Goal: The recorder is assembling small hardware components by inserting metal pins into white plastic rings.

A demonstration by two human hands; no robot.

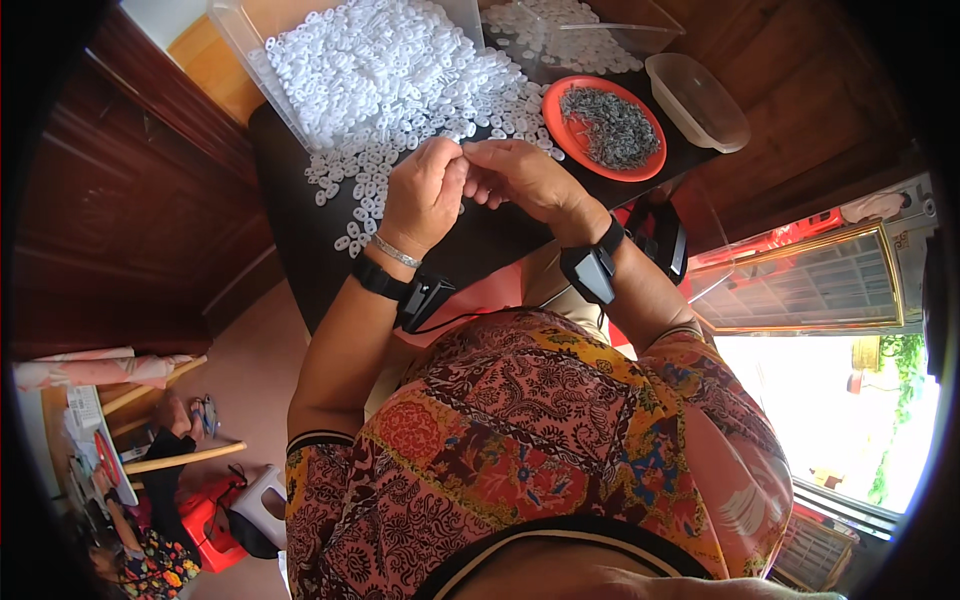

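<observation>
In the head view, the left hand (428, 190) curls inward, thumb and forefinger drawn together, meeting the fingertips of the right hand (520, 178), whose fingers are bent too. A bit of white shows just by the tips; whether either hand grips a piece there I cannot tell, as the fingers hide it. Both are raised over the dark table (300, 230), just in front of many small white oval pieces (380, 75), each with holes. These fill a clear bin (245, 50) and spill out across the table. Right of them, an orange-red plate (625, 175) bears a heap of small grey parts (615, 125), with a translucent tub (715, 115) beside it. Each wrist wears a black strapped device. At far left, a sheet of paper (83, 408) carries print too small to read.
</observation>
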